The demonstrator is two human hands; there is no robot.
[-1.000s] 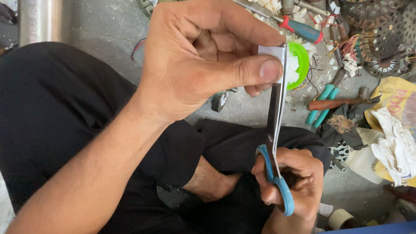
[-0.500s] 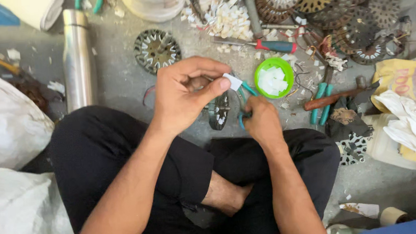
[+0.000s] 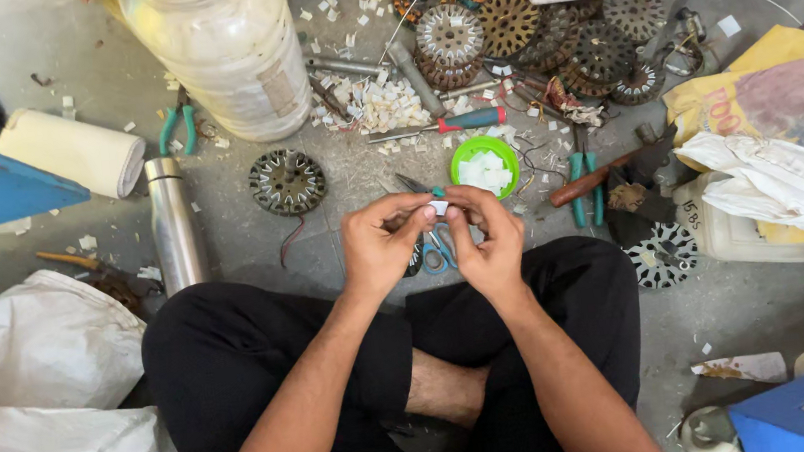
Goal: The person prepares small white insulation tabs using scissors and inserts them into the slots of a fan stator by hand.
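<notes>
The left hand and the right hand meet in front of the crossed legs in black trousers, fingertips pinched together on a small white paper slip held between them. Both hands are closed on that slip, thumbs and forefingers pressing it from either side.

Just below the hands, on the grey concrete floor, lie blue-handled scissors, partly hidden by the fingers. Just beyond the hands sits a round green plastic lid filled with cut white pieces. To its left lies a dark round slotted metal stator core, and further left a tall stainless steel flask lies on its side near a roll of cream paper.

At the far side stands a large clear plastic jar, with a heap of white paper offcuts beside it. A screwdriver with a red and teal handle lies near the lid. Far right is a pile of rusty round stator cores. To the right, a crumpled white cloth rests on a yellow printed sack
</notes>
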